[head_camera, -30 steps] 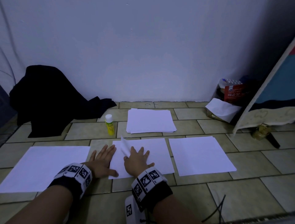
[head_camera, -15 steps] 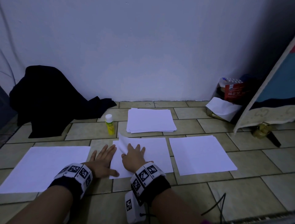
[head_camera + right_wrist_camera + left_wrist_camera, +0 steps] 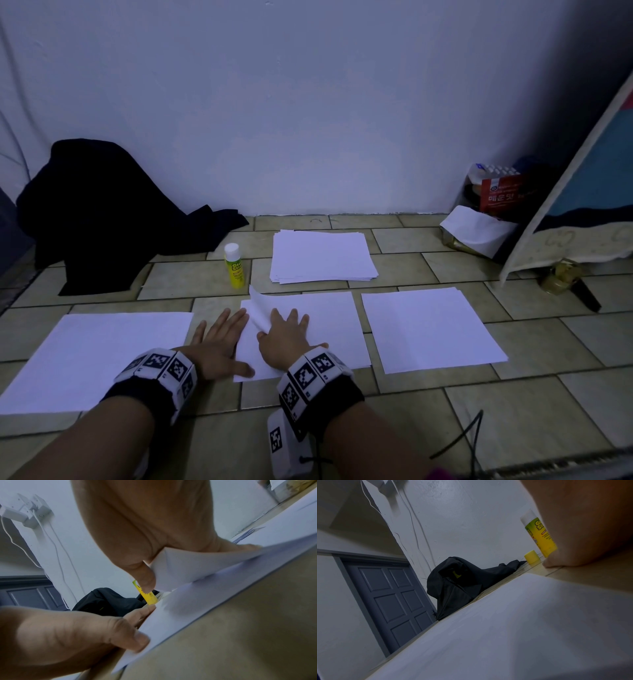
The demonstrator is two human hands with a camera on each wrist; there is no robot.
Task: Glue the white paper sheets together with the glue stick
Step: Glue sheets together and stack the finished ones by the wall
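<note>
both hands flat: left hand [image 3: 219, 346] pressing middle sheet [image 3: 329, 329], right hand [image 3: 284, 337] lifting its corner.

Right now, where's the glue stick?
In the head view the glue stick stands upright on the floor, left of the paper stack, beyond the left hand.

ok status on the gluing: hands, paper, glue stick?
Left hand flat on middle sheet's left edge. Right hand pinching its lifted top-left corner. Glue stick upright, capped, untouched. Nothing in the way.
</note>
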